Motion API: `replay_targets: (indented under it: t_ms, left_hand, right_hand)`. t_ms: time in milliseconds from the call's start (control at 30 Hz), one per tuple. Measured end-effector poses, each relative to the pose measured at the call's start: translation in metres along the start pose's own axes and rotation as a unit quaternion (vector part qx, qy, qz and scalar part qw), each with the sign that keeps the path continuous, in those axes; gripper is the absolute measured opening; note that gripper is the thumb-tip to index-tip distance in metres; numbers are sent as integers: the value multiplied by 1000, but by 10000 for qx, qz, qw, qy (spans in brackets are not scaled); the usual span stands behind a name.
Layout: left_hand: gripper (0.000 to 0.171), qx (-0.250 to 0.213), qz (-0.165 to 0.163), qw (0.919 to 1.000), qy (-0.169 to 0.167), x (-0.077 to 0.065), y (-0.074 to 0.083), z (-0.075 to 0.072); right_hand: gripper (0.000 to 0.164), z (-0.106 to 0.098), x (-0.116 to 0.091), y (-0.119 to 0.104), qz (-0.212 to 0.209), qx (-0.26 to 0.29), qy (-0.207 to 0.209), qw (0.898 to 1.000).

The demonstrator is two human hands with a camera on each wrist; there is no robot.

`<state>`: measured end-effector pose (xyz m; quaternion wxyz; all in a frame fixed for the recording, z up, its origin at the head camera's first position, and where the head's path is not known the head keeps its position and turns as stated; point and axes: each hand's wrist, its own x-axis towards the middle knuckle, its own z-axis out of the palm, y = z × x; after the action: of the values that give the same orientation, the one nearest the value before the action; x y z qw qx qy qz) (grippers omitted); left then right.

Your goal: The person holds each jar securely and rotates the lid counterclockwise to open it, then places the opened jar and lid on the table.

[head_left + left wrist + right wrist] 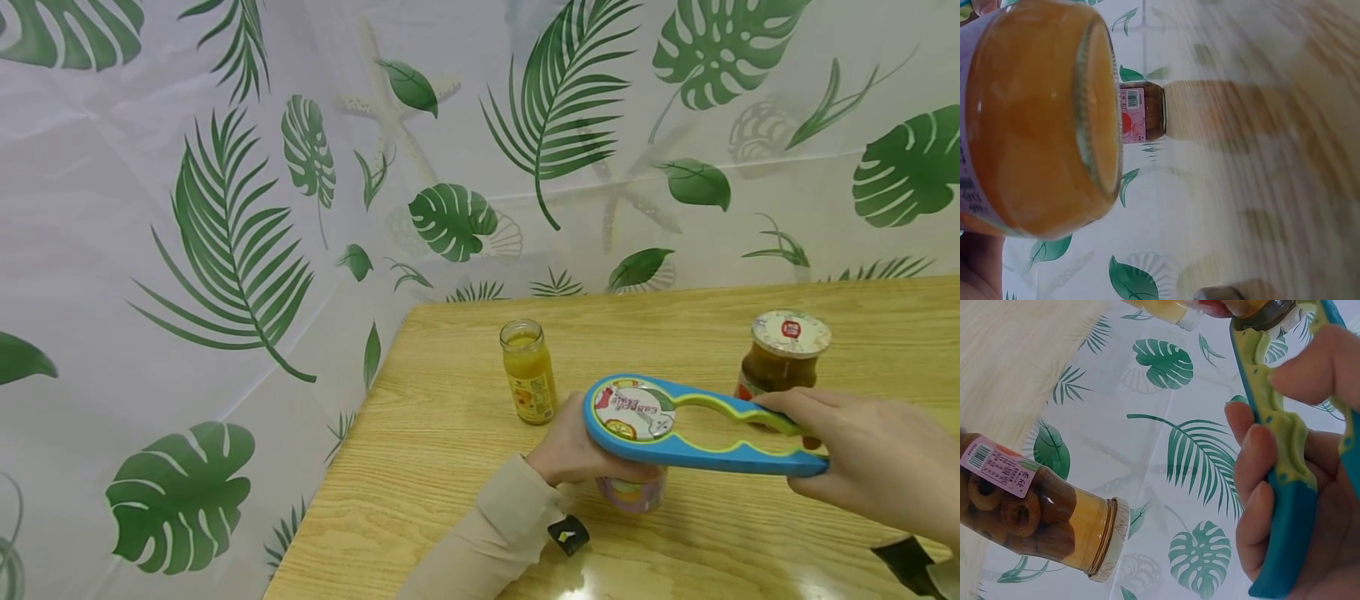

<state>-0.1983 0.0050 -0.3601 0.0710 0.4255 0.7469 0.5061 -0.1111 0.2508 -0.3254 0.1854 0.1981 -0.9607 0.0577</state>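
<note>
Jar opener (712, 460), left hand (577, 446) gripping jar (633, 494), right hand (873, 454) curled round handle (1288, 534)

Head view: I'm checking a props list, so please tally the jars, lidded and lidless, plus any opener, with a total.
Lidded: 2 (brown jar, held jar)
Lidless: 1 (yellow jar)
Opener: 1 (blue opener)
Total: 4

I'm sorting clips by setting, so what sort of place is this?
Probably an indoor corner, perhaps dressed for filming: creased leaf-print sheeting lines two sides of a wood-grain table, where an open glass jar stands. The room beyond is hidden.
</note>
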Motion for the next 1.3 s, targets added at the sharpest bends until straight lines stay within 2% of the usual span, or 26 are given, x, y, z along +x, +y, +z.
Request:
replay_targets:
  t_ms: [133, 267, 367, 533, 633, 767, 1000, 1300]
  left_hand:
    - [63, -101, -8, 9998, -179, -1, 5, 0]
    - [65, -814, -27, 9943, -692, -4, 20, -2]
    - [64, -1248, -17, 9878, -931, -6, 34, -4]
    - [64, -1375, 9, 9846, -1081, -9, 47, -6]
    - [65, -1321, 43, 9834, -1247, -11, 51, -5]
    - [64, -1269, 293, 9811, -1429, -11, 52, -4]
    - [61, -1442, 633, 9710, -1800, -11, 54, -2]
    - [60, -1891, 532, 9594, -2023, -12, 53, -2]
  right_hand:
    - [66, 1, -1, 3, -202, 28, 151, 9997]
    - [68, -2, -1, 7, -285, 116, 57, 9995]
    - [69, -6, -2, 10, -184, 159, -218, 9995]
    - [73, -11, -1, 12, -82, 143, -597, 9981]
    - [73, -13, -2, 13, -163, 163, -576, 9981]
    - [74, -13, -4, 16, -453, 187, -300, 9983]
    - [72, -14, -5, 17, -881, 281, 147, 9956]
    - [71, -13, -6, 17, -1089, 543, 11, 9926]
